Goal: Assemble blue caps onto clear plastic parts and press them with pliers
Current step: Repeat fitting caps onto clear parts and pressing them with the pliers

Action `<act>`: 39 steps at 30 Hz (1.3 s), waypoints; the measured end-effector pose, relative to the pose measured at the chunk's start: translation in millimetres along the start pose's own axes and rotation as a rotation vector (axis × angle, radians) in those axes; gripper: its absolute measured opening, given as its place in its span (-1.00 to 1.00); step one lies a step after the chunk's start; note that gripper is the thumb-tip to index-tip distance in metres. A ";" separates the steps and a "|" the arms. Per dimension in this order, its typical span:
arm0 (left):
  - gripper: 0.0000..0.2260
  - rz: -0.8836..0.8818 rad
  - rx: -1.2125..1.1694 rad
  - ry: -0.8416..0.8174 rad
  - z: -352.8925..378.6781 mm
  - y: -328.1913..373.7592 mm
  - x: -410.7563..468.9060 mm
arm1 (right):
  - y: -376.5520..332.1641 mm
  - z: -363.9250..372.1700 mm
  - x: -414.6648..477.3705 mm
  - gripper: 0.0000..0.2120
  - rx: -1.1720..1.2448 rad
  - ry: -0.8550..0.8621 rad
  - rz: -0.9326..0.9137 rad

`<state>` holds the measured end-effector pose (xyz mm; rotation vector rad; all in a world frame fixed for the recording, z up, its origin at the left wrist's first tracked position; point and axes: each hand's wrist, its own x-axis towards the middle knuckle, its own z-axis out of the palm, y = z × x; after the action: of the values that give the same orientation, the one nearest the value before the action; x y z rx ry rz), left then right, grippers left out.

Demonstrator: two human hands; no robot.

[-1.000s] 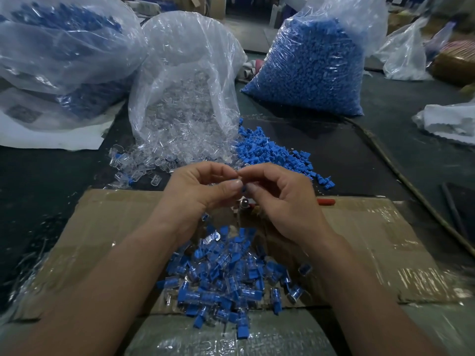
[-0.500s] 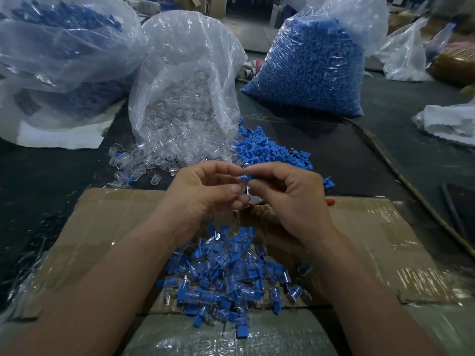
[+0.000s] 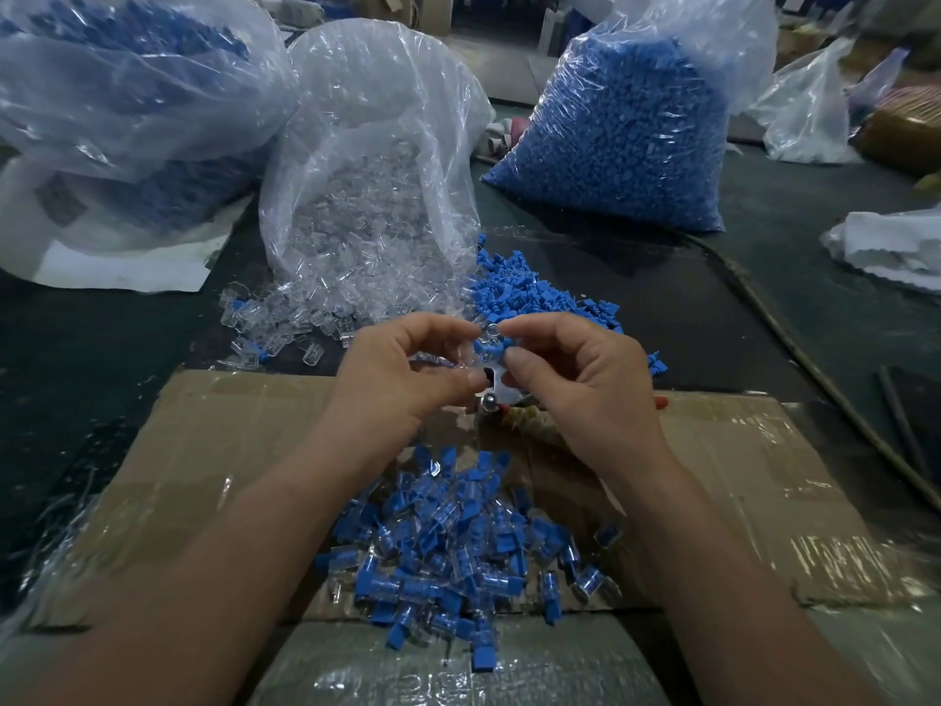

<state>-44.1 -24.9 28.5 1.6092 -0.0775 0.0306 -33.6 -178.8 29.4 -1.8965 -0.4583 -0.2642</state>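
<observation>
cardboard (image 3: 229, 440) far edge lies below left hand (image 3: 402, 374) pinching clear part (image 3: 490, 329), right hand (image 3: 575, 379) pinching blue cap (image 3: 493, 350).

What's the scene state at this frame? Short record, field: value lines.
left hand: pinches clear part
right hand: pinches blue cap, held against the clear part
pliers: lying on cardboard beneath the hands, untouched
finished pile: on the cardboard between the forearms
loose blue caps: heaped just beyond the hands
clear parts bag: open, spilling parts toward the hands
blue caps bag: behind, right of the clear parts bag
</observation>
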 end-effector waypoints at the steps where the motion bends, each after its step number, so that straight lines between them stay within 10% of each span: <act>1: -0.74 0.020 0.037 0.004 0.4 -0.3 -0.4 | -0.2 0.6 -0.3 -0.69 0.007 -0.008 0.003; 20: -0.70 0.246 0.346 0.080 3.2 -4.6 -3.6 | -3.8 2.8 -0.6 -0.74 0.001 -0.083 0.055; 39: -0.77 0.240 0.101 -0.016 0.0 -2.8 -0.5 | -8.2 -1.4 0.8 -0.84 0.307 -0.088 0.110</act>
<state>-44.4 -24.7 25.7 1.6933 -0.2849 0.2100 -36.5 -177.4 37.2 -1.6304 -0.4253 -0.0338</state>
